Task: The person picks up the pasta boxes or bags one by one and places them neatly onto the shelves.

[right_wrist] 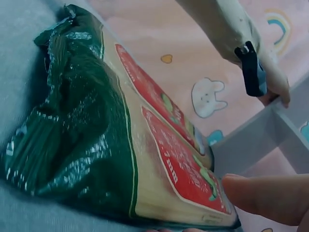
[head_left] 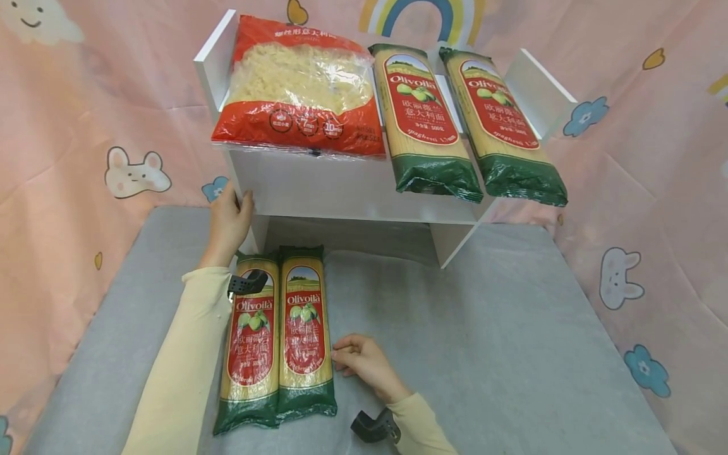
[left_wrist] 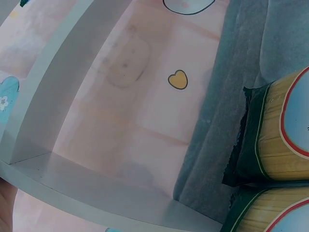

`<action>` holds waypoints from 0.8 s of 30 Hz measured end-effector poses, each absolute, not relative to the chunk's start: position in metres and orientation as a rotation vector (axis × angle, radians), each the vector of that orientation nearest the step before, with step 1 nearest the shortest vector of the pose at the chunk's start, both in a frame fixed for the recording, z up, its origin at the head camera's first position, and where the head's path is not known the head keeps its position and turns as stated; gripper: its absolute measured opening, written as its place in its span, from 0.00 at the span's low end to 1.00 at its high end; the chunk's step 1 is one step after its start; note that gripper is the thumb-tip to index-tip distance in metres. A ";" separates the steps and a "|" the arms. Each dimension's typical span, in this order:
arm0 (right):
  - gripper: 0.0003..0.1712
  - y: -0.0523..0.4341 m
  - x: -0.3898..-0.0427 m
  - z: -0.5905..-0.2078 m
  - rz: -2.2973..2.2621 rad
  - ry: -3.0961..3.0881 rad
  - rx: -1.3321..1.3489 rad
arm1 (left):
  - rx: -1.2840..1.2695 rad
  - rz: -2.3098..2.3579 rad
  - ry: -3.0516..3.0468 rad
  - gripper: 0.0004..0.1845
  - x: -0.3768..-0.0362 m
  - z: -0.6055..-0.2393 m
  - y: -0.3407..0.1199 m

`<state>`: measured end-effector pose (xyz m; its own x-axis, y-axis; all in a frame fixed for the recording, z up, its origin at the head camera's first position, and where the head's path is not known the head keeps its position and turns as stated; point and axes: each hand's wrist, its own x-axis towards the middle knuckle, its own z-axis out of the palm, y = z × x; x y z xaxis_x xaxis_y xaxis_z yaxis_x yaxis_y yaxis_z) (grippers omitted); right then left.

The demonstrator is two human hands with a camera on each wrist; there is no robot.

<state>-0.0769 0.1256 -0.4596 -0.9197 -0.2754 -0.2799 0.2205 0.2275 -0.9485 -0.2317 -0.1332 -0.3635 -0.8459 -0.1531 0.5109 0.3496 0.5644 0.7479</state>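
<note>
My left hand (head_left: pixel 226 224) grips the left side of a white shelf (head_left: pixel 341 189), its thumb on the near face. Below it, two spaghetti packs lie side by side on the grey cloth: a left spaghetti pack (head_left: pixel 250 354), partly behind the left wrist's strap, and a right spaghetti pack (head_left: pixel 305 335). Beside the right pack's long edge is my right hand (head_left: pixel 366 366), fingers loosely bent. In the right wrist view its thumb (right_wrist: pixel 265 195) is near the pack's printed face, with fingertips just showing low in the frame; firm contact cannot be made out.
On the shelf's top lie a red bag of pasta (head_left: pixel 301 95) and two more spaghetti packs, one in the middle (head_left: pixel 426 120) and one at right (head_left: pixel 503 123), overhanging the front edge. Grey cloth (head_left: pixel 512 354) covers the table. A pink patterned curtain (head_left: pixel 643 189) hangs behind.
</note>
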 end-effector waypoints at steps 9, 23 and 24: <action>0.16 0.116 -0.077 -0.456 -1.678 2.170 -0.019 | -0.144 -1.240 -2.265 0.12 -0.231 -0.364 -0.133; 0.16 0.106 -0.079 -0.458 -1.600 2.208 -0.018 | -0.146 -1.223 -2.246 0.11 -0.232 -0.365 -0.132; 0.16 0.105 -0.078 -0.458 -1.605 2.209 -0.009 | -0.148 -1.215 -2.241 0.10 -0.232 -0.365 -0.132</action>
<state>-0.0784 0.1049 -0.4582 -0.9167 -0.2399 -0.3197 0.2300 0.3376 -0.9128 -0.2323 -0.1315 -0.3650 -0.8257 -0.1710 0.5375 0.3570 0.5793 0.7328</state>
